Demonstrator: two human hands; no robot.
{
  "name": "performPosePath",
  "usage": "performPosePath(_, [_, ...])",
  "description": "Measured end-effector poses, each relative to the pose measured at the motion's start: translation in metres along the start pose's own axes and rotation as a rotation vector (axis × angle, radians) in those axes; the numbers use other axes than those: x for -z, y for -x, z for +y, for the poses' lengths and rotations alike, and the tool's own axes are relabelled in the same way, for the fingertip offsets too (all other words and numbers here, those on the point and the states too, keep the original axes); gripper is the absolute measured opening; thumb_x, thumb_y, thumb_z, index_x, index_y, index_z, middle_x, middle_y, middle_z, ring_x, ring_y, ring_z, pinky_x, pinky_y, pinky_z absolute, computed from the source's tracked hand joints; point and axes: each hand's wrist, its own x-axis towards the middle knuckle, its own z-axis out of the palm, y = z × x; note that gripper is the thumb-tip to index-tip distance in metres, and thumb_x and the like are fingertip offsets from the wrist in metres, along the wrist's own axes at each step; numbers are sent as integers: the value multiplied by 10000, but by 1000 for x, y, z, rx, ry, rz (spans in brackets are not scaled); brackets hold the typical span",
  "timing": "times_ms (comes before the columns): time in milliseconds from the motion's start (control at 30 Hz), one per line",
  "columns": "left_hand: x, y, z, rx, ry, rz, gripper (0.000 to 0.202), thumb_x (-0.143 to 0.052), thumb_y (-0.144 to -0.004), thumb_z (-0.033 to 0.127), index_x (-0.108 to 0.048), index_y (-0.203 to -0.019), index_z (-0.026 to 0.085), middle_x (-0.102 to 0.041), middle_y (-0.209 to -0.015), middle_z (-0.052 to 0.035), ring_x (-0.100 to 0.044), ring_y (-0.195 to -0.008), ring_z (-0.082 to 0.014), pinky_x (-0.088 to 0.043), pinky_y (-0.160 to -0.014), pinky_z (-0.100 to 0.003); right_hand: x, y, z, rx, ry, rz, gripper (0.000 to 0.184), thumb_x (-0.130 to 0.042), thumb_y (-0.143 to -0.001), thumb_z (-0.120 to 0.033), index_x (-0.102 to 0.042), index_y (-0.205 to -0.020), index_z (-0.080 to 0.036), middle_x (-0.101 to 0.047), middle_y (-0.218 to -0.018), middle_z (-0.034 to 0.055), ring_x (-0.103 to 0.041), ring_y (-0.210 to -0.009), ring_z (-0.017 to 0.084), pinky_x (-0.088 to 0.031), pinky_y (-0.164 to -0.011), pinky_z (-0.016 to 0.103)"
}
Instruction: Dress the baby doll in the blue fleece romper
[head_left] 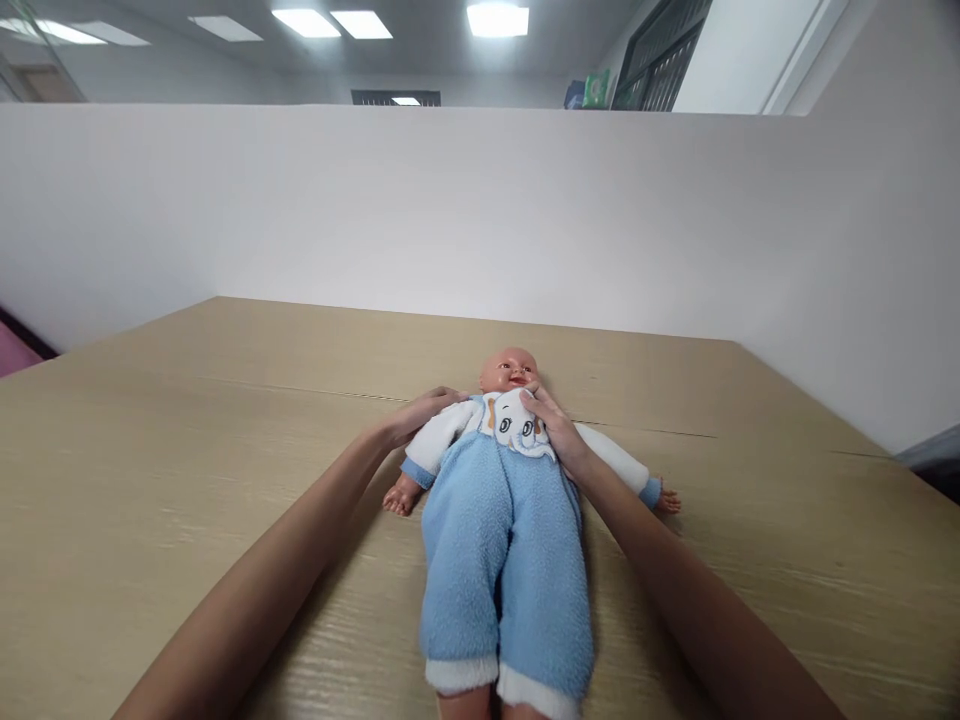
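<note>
A baby doll (516, 372) lies on its back on the table, its head away from me and its legs toward me. It wears a blue fleece outfit (472, 540) with white sleeves and a white animal face on the chest. My left hand (429, 412) rests by the doll's shoulder on the left, fingers stretched out against the cloth. At the upper chest, just below the chin, my right hand (556, 428) has its thumb and fingers closed on the outfit's collar. The doll's arms spread out to both sides. Its feet are cut off by the lower picture edge.
The wood-grain table (225, 420) has thin seams across it. A white partition (480, 210) stands along its far side. Beyond that, a green packet (597, 88) shows near a dark barred window. Something pink (16, 350) lies at the far left edge.
</note>
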Motion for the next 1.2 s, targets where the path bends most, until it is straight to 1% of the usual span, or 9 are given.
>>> performPosePath(67, [8, 4, 4, 47, -138, -43, 422, -841, -841, 521, -773, -967, 124, -772, -977, -102, -701, -879, -252, -556, -740, -316, -2, -1, -2, -1, 1, 11, 518, -868, -768, -603, -510, -910, -257, -569, -776, -66, -530, -669, 130, -439, -644, 248])
performPosePath(167, [17, 11, 7, 62, -297, -80, 482, -846, -801, 580, -768, -1082, 196, -784, -1066, -84, -703, -954, -272, -536, -739, -287, -1, 0, -14, 4, 71, 14, 507, -865, -767, -594, -519, -941, -267, -635, -828, -52, -591, -697, 153, -469, -667, 276])
performPosePath(300, [20, 18, 9, 29, -441, -167, 492, -816, -826, 592, -761, -1191, 267, -788, -1157, -58, -701, -1039, -277, -525, -796, -278, 13, 5, -39, 167, 666, -8, 319, -773, -882, -513, -584, -956, -267, -722, -923, -8, -679, -825, 220, -481, -746, 332])
performPosePath(400, [21, 18, 12, -8, -506, -171, 497, -823, -810, 604, -785, -1180, 274, -800, -1133, -54, -708, -1021, -290, -523, -793, -289, 25, 15, -44, 303, 1081, 107, 182, -698, -945, -424, -627, -958, -257, -728, -910, 17, -684, -848, 247, -469, -785, 365])
performPosePath(600, [24, 14, 17, -185, -717, -53, 393, -830, -794, 562, -798, -1025, 245, -788, -1050, -76, -670, -1015, -320, -502, -907, -348, 65, 75, -30, 453, 1375, 274, 318, -660, -969, -497, -628, -1168, -251, -725, -1141, 115, -660, -1085, 333, -483, -986, 465])
performPosePath(733, [-14, 22, 34, -560, -988, 194, 267, -691, -939, 465, -745, -1027, 219, -732, -1074, -133, -595, -1095, -362, -431, -1042, -493, 126, 136, -30, 352, 1582, 285, 525, -658, -932, -600, -626, -1330, -258, -720, -1264, 149, -652, -1138, 386, -477, -1015, 534])
performPosePath(867, [-91, 28, 48, -815, -1029, 49, 259, -611, -1024, 467, -693, -1116, 239, -700, -1158, -125, -598, -1145, -339, -453, -1059, -503, 168, 174, -29, 261, 1601, 270, 617, -678, -900, -598, -605, -1410, -260, -714, -1306, 158, -657, -1160, 402, -496, -1008, 558])
performPosePath(1000, [-146, 16, 40, -733, -1268, -57, 333, -618, -1027, 457, -667, -1213, 186, -684, -1261, -142, -553, -1280, -357, -427, -1131, -525, 168, 182, -33, 206, 1428, 208, 445, -682, -920, -516, -665, -1285, -262, -746, -1248, 127, -683, -1148, 360, -521, -1010, 521])
performPosePath(1200, [-152, 4, 21, -664, -1375, -32, 247, -569, -1050, 395, -666, -1170, 202, -715, -1182, -118, -611, -1172, -327, -461, -1027, -483, 144, 170, -39, 140, 972, 365, 481, -796, -859, -499, -659, -1250, -255, -768, -1199, 109, -740, -1068, 302, -583, -985, 467])
